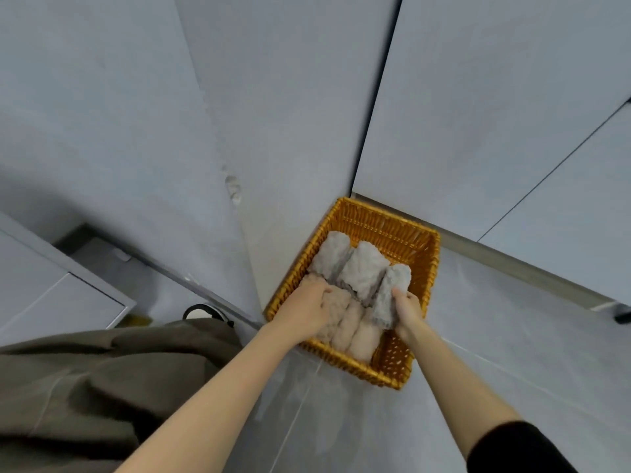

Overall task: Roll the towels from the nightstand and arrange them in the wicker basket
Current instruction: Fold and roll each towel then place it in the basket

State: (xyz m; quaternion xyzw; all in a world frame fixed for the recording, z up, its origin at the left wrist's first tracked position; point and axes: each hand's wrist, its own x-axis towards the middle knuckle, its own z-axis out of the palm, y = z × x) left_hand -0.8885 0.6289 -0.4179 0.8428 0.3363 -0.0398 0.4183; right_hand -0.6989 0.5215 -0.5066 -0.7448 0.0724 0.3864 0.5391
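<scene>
Grey tiles (pixel 478 336), woven basket (pixel 386 213), L hand (pixel 312 303) grips fluffy pink roll (pixel 338 315), R hand (pixel 408 310) grips grey roll (pixel 392 285)

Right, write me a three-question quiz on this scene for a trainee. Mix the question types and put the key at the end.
1. True or false: the orange woven wicker basket is empty.
2. What does the right hand grip? A) the rightmost grey fluffy rolled towel; B) the basket's rim; C) a folded sheet.
3. Fill in: the left hand holds a ___ rolled towel in the near row.

Key
1. False: it holds rolled towels.
2. A.
3. Pale pink: the pale pink rolled towel.
</scene>
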